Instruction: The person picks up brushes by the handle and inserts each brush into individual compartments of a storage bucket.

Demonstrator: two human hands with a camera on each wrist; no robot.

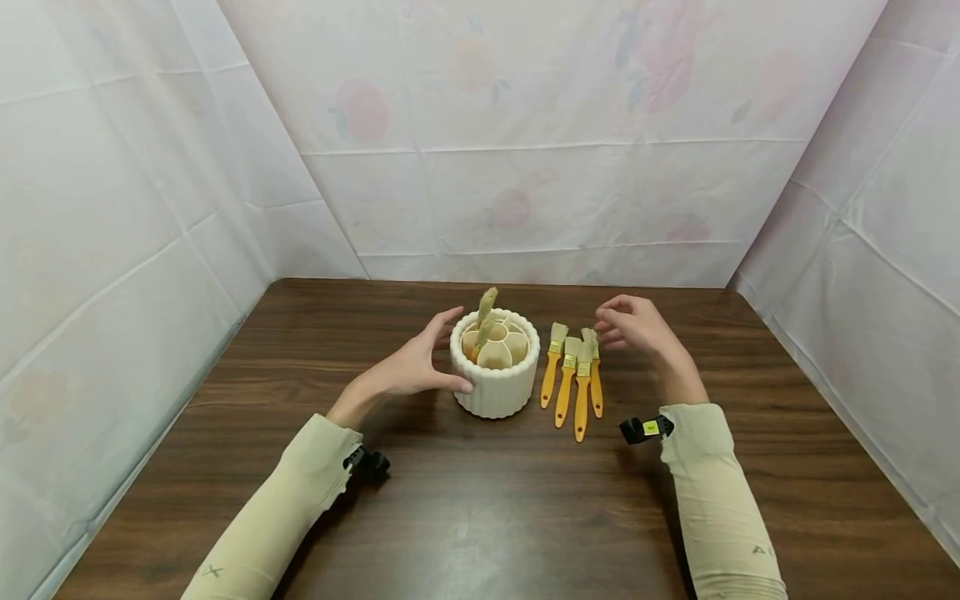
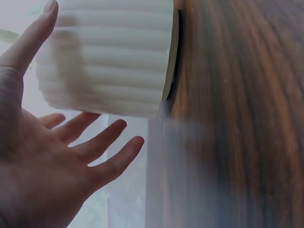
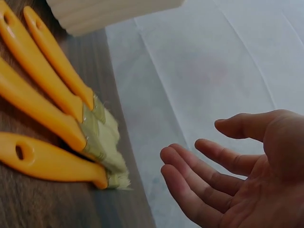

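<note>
A white ribbed round holder (image 1: 495,379) with several inner compartments stands on the brown wooden table (image 1: 480,500). One brush (image 1: 485,317) stands in it, bristles up. My left hand (image 1: 420,360) is against the holder's left side, fingers straight and spread; the left wrist view shows the hand (image 2: 71,156) beside the ribbed wall (image 2: 109,61). Several orange-handled brushes (image 1: 573,379) lie side by side to the right of the holder. My right hand (image 1: 628,323) hovers just beyond their bristles, fingers loosely curved and holding nothing; in the right wrist view the hand (image 3: 228,171) is apart from the brushes (image 3: 61,114).
White sheeting (image 1: 525,150) walls in the table at the back and on both sides. Bare wood stretches toward me in front of the holder.
</note>
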